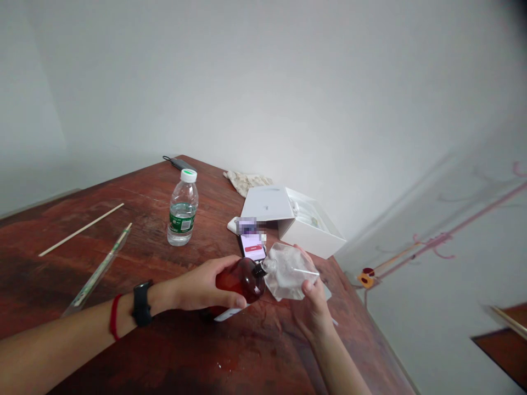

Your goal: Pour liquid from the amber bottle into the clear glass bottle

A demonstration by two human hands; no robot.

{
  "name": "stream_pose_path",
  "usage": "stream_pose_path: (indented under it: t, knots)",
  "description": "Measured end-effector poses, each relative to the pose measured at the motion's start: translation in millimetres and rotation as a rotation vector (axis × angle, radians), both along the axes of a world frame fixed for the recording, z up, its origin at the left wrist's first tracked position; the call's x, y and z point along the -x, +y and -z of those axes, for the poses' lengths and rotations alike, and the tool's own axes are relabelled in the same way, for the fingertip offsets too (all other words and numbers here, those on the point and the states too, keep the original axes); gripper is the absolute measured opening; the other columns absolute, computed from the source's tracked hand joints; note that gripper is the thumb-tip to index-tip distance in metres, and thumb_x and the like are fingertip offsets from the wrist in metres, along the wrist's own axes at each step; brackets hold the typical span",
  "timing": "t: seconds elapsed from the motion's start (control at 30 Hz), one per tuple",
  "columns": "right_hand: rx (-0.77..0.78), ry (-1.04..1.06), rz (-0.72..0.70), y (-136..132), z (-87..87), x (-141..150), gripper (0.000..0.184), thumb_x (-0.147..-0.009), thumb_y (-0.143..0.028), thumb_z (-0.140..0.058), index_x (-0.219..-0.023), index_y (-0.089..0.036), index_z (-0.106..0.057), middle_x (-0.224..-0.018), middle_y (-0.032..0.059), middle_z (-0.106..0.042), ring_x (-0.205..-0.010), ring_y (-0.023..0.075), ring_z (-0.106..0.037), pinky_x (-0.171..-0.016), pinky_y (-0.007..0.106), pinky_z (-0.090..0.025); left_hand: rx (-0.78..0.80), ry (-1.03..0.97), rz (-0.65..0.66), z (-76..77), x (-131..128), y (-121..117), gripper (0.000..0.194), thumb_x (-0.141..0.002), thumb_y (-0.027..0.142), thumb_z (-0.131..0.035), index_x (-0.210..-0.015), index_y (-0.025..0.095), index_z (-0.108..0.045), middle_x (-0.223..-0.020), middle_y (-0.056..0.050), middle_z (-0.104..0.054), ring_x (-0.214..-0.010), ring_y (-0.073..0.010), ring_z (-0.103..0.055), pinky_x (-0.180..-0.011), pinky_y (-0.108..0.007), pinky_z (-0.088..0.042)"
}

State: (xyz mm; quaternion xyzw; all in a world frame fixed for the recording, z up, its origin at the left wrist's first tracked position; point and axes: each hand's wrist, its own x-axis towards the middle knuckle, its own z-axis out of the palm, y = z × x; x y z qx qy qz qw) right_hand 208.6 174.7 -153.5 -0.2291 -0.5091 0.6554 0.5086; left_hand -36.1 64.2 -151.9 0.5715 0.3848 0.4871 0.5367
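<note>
Now, left hand [201, 286]: wrapped closed around an amber bottle [242, 281], lower centre.
Right hand [313, 310]: fingers [308, 286] pressed against a clear plastic pouch [286, 271], touching the bottle's black neck.
Nearby: smartphone [252, 246] just above, on the wooden table [135, 351].

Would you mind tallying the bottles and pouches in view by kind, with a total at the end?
Clear plastic water bottle: 1
Amber bottle: 1
Clear plastic pouch: 1
Total: 3
</note>
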Motion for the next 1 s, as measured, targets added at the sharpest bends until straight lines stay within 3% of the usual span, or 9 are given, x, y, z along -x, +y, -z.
stream_pose_path:
  t: [0.67, 0.87, 1.0]
  knots:
    - [-0.05, -0.024, -0.019, -1.9, -7.1, 2.5, 0.085, -0.064, -0.056, -0.101, -0.139, -0.027, -0.072, -0.127, 0.0103, -0.081, -0.118, 0.038, -0.075, -0.105, 0.05, -0.056, -0.002, 0.039, -0.006, 2.2, 2.2, 0.7, 0.081, -0.073, 0.064, -0.097, -0.134, 0.019, -0.067, -0.132, -0.01, -0.075, -0.122, -0.0382, -0.068, -0.104, -0.044, -0.051]
    - [-0.079, -0.073, -0.072, 3.4, -4.4, -1.3, 0.084, -0.067, -0.059, -0.098, -0.14, -0.03, -0.07, -0.123, 0.0085, -0.082, -0.114, 0.0343, -0.076, -0.095, 0.043, -0.06, 0.004, 0.007, 0.008, 8.0, 1.4, 2.1, 0.084, -0.071, 0.063, -0.099, -0.135, 0.019, -0.066, -0.134, -0.012, -0.074, -0.123, -0.0383, -0.068, -0.105, -0.046, -0.052]
    - [-0.105, -0.074, -0.089, 6.1, -3.3, -2.8, 0.083, -0.069, -0.059, -0.098, -0.142, -0.031, -0.068, -0.129, 0.009, -0.081, -0.117, 0.0348, -0.076, -0.096, 0.044, -0.06, -0.008, -0.005, 0.023, 8.1, 2.0, 2.9, 0.081, -0.073, 0.061, -0.099, -0.135, 0.019, -0.065, -0.134, -0.011, -0.075, -0.124, -0.0381, -0.068, -0.106, -0.046, -0.051]
